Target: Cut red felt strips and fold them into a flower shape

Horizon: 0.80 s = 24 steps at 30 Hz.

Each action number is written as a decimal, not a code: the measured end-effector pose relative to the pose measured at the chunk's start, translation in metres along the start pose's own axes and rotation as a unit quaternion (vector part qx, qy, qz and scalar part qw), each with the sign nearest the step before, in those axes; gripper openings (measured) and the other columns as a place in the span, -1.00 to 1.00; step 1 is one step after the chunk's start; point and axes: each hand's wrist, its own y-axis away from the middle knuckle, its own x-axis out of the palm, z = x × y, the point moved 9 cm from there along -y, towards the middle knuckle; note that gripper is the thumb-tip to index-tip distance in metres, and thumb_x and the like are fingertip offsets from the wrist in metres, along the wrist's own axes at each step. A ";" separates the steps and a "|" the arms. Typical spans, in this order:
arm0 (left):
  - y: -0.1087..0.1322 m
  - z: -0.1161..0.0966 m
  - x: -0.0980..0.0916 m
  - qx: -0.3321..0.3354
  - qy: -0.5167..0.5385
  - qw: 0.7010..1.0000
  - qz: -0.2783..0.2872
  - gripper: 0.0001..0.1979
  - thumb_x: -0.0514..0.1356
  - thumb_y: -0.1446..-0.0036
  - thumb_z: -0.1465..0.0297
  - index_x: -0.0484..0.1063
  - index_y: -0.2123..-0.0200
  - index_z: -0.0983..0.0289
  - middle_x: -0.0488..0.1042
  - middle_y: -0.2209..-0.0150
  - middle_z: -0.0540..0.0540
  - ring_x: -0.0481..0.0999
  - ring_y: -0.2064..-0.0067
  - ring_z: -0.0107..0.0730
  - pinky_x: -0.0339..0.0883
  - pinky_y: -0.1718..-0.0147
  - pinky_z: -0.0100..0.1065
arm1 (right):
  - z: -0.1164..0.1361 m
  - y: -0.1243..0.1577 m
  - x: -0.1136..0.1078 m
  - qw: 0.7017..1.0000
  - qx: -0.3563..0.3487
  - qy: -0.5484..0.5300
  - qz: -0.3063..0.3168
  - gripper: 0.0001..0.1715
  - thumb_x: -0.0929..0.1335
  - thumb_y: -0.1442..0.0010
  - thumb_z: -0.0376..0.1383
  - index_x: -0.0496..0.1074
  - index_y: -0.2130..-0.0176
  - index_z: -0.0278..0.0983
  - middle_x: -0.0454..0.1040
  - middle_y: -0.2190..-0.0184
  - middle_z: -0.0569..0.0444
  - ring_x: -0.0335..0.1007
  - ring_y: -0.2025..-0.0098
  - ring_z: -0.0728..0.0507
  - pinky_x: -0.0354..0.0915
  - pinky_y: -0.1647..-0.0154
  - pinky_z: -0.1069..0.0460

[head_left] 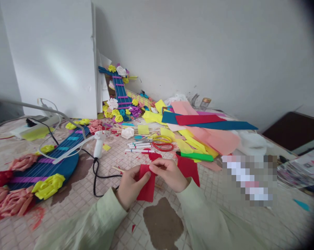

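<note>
A strip of red crepe paper [146, 189] hangs upright between my hands in the middle of the table. My left hand [132, 184] grips it from the left, thumb across its front. At the strip's upper right corner, the thumb and fingers of my right hand [168, 173] pinch the edge. A larger red paper sheet [189, 170] lies just beyond my right wrist. A thin wooden stick [117, 169] pokes out beside my left hand. Small red scraps [147, 151] rest on the table behind the hands.
To the left lie a blue paper guitar [60, 152] with paper flowers and a white glue gun [98, 146] with a black cord. Red-handled scissors [163, 147] and several markers [140, 146] sit ahead. Coloured paper strips [214, 123] pile up behind, right of another decorated guitar [122, 90].
</note>
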 end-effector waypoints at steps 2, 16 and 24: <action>0.000 0.000 0.000 0.000 0.006 1.000 0.000 -0.77 0.13 0.07 0.29 0.35 0.49 0.38 0.34 0.56 0.02 0.28 0.54 -0.49 0.20 0.58 -0.48 | 0.000 0.000 0.000 1.000 -0.002 0.009 0.002 -0.79 0.31 0.02 -0.23 0.42 0.44 -0.35 0.40 0.49 0.07 0.26 0.42 -0.02 0.19 0.36 0.08; 0.000 -0.002 -0.001 0.001 -0.008 1.000 -0.017 -0.75 0.13 0.07 0.26 0.34 0.53 0.36 0.32 0.59 0.00 0.28 0.55 -0.49 0.18 0.59 -0.48 | 0.001 0.002 -0.003 0.997 -0.010 0.075 -0.007 -0.80 0.32 0.03 -0.24 0.43 0.47 -0.35 0.45 0.49 0.04 0.33 0.43 -0.05 0.24 0.40 0.08; 0.000 -0.004 -0.007 0.002 -0.022 0.999 -0.040 -0.74 0.13 0.08 0.25 0.36 0.52 0.37 0.34 0.60 0.00 0.31 0.56 -0.46 0.20 0.58 -0.46 | 0.001 0.002 -0.004 0.993 -0.028 0.110 -0.015 -0.81 0.29 -0.01 -0.24 0.41 0.45 -0.33 0.44 0.47 0.04 0.33 0.41 -0.05 0.25 0.38 0.07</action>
